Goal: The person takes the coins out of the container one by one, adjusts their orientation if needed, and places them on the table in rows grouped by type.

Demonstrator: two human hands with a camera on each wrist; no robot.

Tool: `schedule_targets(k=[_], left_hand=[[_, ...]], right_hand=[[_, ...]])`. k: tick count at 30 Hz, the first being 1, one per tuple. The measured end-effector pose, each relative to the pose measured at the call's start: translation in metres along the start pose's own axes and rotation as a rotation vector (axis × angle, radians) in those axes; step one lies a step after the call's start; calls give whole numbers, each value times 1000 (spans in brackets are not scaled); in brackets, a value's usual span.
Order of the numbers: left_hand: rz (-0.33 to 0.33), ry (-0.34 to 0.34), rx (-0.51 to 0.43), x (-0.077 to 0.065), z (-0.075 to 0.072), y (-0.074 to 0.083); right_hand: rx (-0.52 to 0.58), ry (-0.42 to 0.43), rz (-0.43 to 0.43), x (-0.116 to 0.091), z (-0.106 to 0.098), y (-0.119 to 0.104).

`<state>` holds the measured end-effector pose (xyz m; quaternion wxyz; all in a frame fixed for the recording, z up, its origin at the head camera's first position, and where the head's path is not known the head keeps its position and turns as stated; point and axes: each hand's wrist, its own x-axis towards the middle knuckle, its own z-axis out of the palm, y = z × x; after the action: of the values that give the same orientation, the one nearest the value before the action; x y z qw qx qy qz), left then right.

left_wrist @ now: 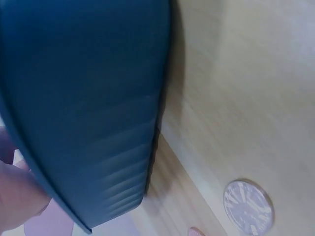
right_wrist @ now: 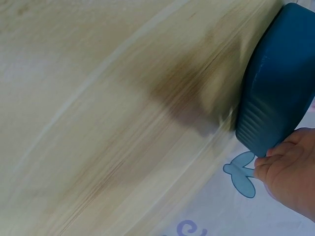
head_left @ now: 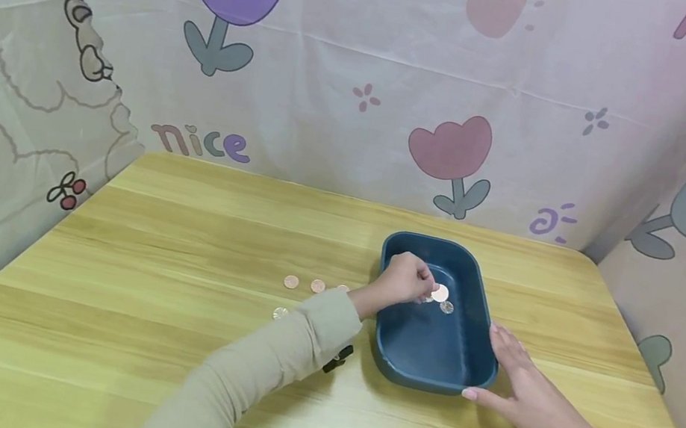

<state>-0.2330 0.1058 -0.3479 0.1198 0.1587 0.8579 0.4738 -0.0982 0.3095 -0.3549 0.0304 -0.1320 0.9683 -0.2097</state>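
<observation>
A deep dark-blue box (head_left: 422, 348), open at the top, stands on the wooden table. Over its left rim reaches my left hand (head_left: 403, 281), pinching a shiny coin (head_left: 441, 293) at the fingertips, low inside the box. Another coin (head_left: 446, 307) lies on the box floor close beside it. My right hand (head_left: 521, 388) rests against the box's right side, its fingers extended along the rim and the thumb at the near right corner. In the left wrist view the box wall (left_wrist: 88, 108) hides most of the left hand (left_wrist: 19, 191).
Left of the box, copper coins (head_left: 291, 282) (head_left: 318, 286) lie in a row, partly covered by the left sleeve (head_left: 272, 354). A silvery coin (head_left: 280, 313) lies nearer. A printed cloth (head_left: 330, 128) hangs behind the table (head_left: 136, 270).
</observation>
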Motion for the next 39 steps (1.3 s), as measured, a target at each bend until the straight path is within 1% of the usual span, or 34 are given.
schedule_targets(k=[4,7,10,12,16,22,24,31,35,39], left_hand=[[50,12,-42,-8,-8,-1],[95,31,-106,-13,-15,-5],[117,47,-167,-19,-22,-9],[107,54,-197,-23,-28,-12],[76,67,-217,-32,-41,-18],[57,92,-275,-43,-61,-33],[42,102,-281,-47,-67,-39],[1,132,-244,-59,-88,-58],[2,140,-206,-67,-98,-68],[-6,152,-188,-74,-107,-79]], right_hand=[[1,-3,2,0,0,0],[2,1,-2,0,0,0],[4,5,-6,0,0,1],[7,5,-8,0,0,1],[9,-2,-7,0,0,1],[8,-5,-11,0,-1,2],[11,-10,-9,0,-1,2],[2,-15,-1,0,-1,2],[1,-14,-4,0,-1,3],[-1,-13,-3,1,-1,2]])
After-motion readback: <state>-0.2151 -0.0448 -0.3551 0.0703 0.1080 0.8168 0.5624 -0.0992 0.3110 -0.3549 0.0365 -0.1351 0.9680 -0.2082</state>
